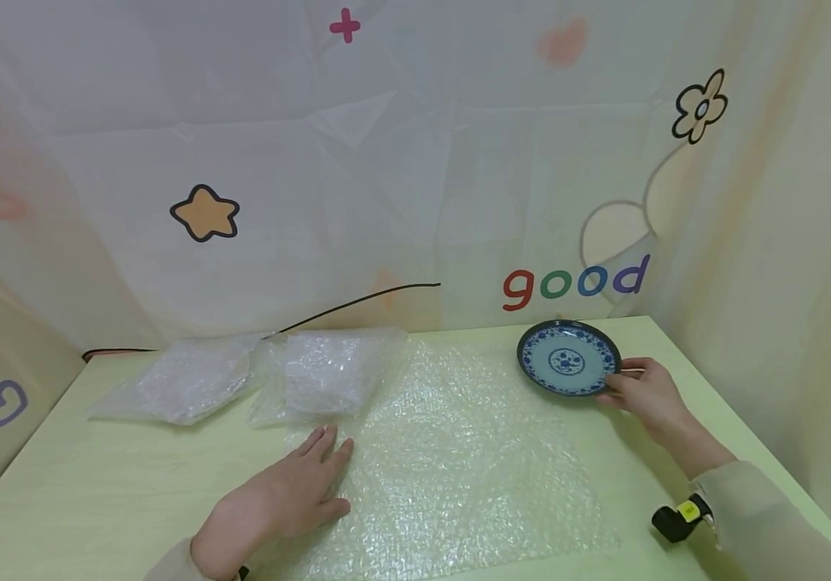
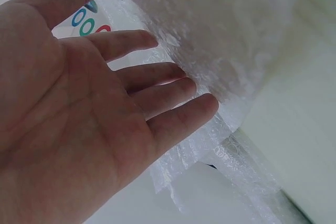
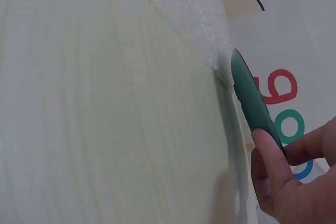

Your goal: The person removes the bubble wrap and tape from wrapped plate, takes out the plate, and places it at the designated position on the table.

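Note:
A round plate (image 1: 568, 361) with a blue floral pattern and dark rim is pinched at its right edge by my right hand (image 1: 644, 395). Edge-on in the right wrist view, the plate (image 3: 251, 98) shows its green underside, thumb on one face and fingers on the other. A sheet of bubble wrap (image 1: 452, 468) lies flat on the table, left of and below the plate. My left hand (image 1: 288, 492) is at the sheet's left edge with its fingers extended. In the left wrist view, the palm of the left hand (image 2: 89, 108) faces the camera, fingertips by the bubble wrap (image 2: 205, 30).
Two bubble-wrapped bundles sit at the back left: one bundle (image 1: 190, 379) farther left, the other bundle (image 1: 324, 371) overlapping the sheet's corner. A patterned curtain (image 1: 386, 161) hangs behind the pale table (image 1: 96, 484). A black device (image 1: 680, 519) is strapped at the right wrist.

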{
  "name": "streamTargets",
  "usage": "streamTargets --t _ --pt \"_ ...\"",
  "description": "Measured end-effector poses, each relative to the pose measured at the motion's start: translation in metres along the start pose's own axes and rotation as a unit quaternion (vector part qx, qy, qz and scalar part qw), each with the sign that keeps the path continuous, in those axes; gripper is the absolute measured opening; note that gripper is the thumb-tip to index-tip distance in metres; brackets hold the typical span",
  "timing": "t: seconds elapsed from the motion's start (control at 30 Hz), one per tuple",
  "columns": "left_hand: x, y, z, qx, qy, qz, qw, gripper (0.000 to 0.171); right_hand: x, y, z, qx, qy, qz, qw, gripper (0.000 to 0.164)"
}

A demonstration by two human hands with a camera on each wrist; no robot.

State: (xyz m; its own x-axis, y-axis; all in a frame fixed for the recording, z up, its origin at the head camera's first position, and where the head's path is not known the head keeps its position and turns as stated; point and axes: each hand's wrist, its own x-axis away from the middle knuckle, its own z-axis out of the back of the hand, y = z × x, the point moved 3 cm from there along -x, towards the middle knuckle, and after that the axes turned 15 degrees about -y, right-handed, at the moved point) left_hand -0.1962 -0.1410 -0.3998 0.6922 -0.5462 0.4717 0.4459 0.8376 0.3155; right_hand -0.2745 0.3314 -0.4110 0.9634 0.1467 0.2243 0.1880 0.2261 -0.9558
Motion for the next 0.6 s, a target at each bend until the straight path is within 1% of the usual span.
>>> streamTargets --t 0.13,0.33,0.6 --pt "0.0 0.0 0.0 0.0 0.004 -0.003 1.0 0.074 0.001 0.002 0.006 -0.005 0.01 -0.005 1.0 0.064" --pt "-0.001 0.0 -0.001 -0.006 0.011 -0.007 0.9999 0.074 0.002 0.006 0.014 0.002 0.022 -0.013 1.0 0.065" --pt "-0.001 0.0 -0.002 -0.013 0.013 -0.004 0.9998 0.074 0.001 0.009 0.023 -0.004 0.045 -0.016 0.999 0.066"
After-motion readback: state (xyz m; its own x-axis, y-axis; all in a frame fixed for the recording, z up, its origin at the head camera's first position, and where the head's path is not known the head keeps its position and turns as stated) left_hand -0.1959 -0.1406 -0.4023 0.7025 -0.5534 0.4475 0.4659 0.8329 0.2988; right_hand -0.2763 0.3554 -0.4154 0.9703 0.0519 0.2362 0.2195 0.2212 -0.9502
